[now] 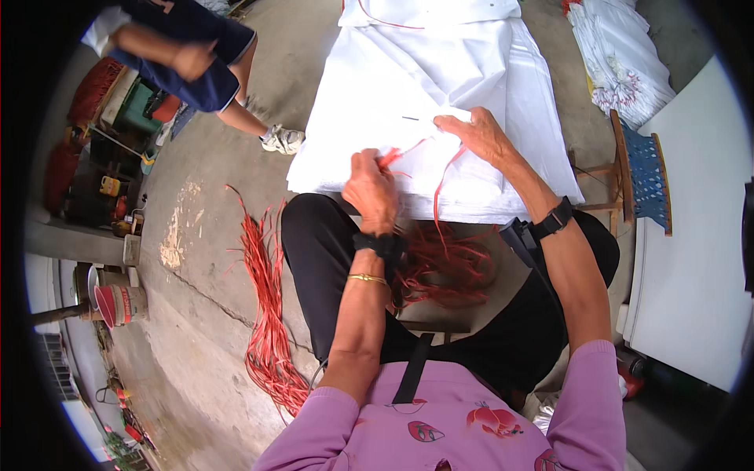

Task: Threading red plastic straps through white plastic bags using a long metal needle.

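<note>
From where I stand, the 2 hands meet over a stack of thin white sacks (357, 118), which spreads out under and beyond the fingers. The fingers of the right hand (485, 140) are closed in a pinch on a gathered fold of the top layer. The fingers of the left hand (369, 188) are curled tight around the end of a red plastic strip (442, 186); the strip runs toward the right fingers, and 1 length droops below them over the stack's near edge. Whether it passes through the fold or only behind it, I can't tell.

The sacks look light and limp, smooth enough for 1 layer to slide over the next, so I'd take hold of a bunched fold or edge, not the flat middle. The strip seems nearly weightless, flexible and a bit slick, likely to curl or slip; best pinched close to the fold, with the tail wrapped in the other fingers. Neither looks fragile, though a thin strip could split under a hard tug.

Below the fingers, between the knees, lies a loose red tangle (452, 271); left of them and nearer the body, a long red bundle (267, 330) lies on the concrete floor (200, 353).
</note>
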Tool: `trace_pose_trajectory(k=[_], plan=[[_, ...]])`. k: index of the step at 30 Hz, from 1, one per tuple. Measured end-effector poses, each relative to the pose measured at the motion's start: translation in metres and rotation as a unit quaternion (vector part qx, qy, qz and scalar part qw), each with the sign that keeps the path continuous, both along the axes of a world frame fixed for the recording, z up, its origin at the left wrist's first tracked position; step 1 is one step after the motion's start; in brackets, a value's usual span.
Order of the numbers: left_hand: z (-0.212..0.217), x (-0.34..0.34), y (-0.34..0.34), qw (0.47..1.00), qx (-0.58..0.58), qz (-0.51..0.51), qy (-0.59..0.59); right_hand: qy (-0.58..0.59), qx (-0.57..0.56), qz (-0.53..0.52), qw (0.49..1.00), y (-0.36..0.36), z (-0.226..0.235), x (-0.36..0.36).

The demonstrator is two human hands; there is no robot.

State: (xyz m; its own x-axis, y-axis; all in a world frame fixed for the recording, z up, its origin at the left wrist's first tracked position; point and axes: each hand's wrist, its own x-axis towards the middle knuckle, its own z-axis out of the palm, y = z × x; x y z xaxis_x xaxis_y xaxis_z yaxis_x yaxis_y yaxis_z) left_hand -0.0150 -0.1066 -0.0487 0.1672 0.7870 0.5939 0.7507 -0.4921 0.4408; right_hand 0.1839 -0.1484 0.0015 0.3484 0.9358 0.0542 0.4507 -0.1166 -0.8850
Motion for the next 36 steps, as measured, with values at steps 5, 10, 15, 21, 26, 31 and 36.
trace_pose_trajectory(k=[5, 10, 15, 21, 26, 31, 36], plan=[[0.043, 0.003, -0.001, 0.990, 0.059, 0.007, -0.125, -0.062, 0.005, 0.010, 0.998, 0.005, -0.004, 0.005], [0.054, 0.016, -0.002, 0.972, 0.124, -0.047, -0.194, -0.145, 0.021, 0.050, 0.988, 0.007, -0.006, 0.000], [0.044, 0.059, -0.019, 0.978, 0.072, -0.134, -0.142, 0.149, 0.012, 0.043, 0.988, 0.009, -0.006, -0.011], [0.052, 0.044, -0.030, 0.982, 0.067, -0.075, -0.161, 0.158, -0.016, 0.020, 0.987, 0.011, -0.003, -0.005], [0.023, 0.000, 0.009, 0.992, 0.006, 0.019, -0.125, -0.012, -0.004, 0.054, 0.998, 0.007, 0.013, -0.015], [0.039, 0.005, 0.009, 0.989, -0.008, 0.083, -0.122, -0.196, -0.020, 0.048, 0.979, 0.004, 0.013, -0.010], [0.032, 0.005, 0.012, 0.978, -0.103, 0.047, -0.177, -0.277, 0.005, 0.070, 0.958, 0.007, 0.009, -0.006]])
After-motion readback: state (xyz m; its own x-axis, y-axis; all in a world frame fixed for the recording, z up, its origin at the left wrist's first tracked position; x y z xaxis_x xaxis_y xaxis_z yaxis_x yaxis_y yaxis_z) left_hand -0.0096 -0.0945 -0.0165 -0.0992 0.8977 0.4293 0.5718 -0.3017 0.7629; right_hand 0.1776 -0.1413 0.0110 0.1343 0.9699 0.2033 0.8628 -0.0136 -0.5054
